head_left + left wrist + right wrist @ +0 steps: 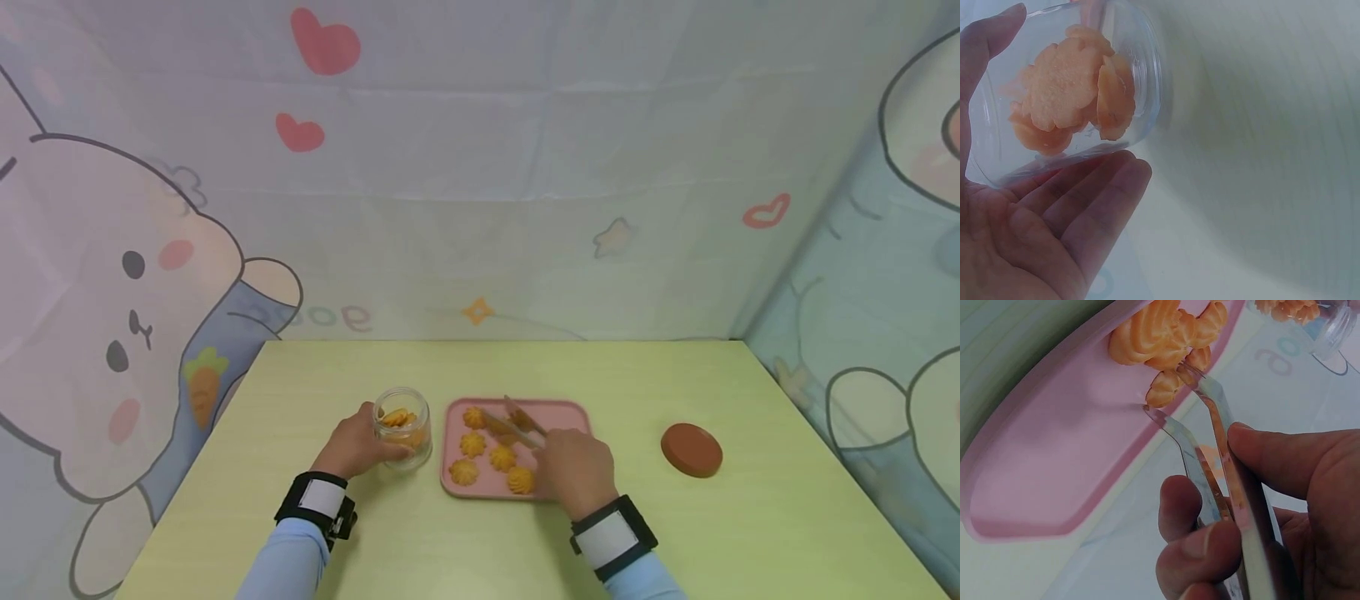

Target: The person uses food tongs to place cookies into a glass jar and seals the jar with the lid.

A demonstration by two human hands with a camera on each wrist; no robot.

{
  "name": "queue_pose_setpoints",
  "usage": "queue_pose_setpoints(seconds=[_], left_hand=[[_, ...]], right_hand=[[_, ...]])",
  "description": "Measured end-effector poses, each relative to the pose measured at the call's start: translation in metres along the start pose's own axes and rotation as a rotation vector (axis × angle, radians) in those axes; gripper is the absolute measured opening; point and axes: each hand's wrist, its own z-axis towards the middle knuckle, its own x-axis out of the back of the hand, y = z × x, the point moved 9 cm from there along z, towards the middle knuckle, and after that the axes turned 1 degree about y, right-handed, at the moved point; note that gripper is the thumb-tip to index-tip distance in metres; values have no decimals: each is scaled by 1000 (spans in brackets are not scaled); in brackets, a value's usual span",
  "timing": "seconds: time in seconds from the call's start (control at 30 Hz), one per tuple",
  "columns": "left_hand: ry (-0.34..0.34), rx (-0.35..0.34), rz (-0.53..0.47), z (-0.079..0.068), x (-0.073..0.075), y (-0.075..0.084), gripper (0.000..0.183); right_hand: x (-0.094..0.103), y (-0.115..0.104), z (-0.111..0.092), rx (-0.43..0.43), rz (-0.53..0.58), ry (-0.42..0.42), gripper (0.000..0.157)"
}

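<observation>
My left hand [358,442] grips a clear glass jar [402,458] by its side, thumb and fingers on opposite walls. Several flower-shaped cookies [1063,84] lie inside it. Over the pink tray [1054,469], my right hand [576,467] holds metal tongs [1225,456] between thumb and fingers. In the right wrist view the tongs' arms are spread, their tips on either side of a small orange-yellow cookie [1164,389]. Other swirled cookies [472,444] sit on the tray's left part.
A round brown lid [692,450] lies on the table to the right of the tray. Behind the pale yellow table [645,533] hangs a printed cloth backdrop [525,167], which also runs along both sides.
</observation>
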Motion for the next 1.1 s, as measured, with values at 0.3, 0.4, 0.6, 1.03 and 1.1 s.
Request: queue_pose_setpoints(seconds=[0.3, 0.4, 0.6, 1.03, 1.1], left_hand=[[3, -9, 3, -1, 0, 1, 88], [3, -11, 5, -1, 0, 1, 88], [2, -17, 11, 0, 0, 2, 86], [-7, -3, 1, 0, -3, 3, 87], [-9, -3, 1, 1, -4, 3, 88]], right_hand=[[8, 2, -4, 39, 4, 84, 29], [9, 5, -5, 39, 18, 100, 28], [15, 10, -7, 51, 53, 157, 28], [30, 9, -7, 59, 107, 186, 26], [33, 7, -8, 67, 120, 198, 25]])
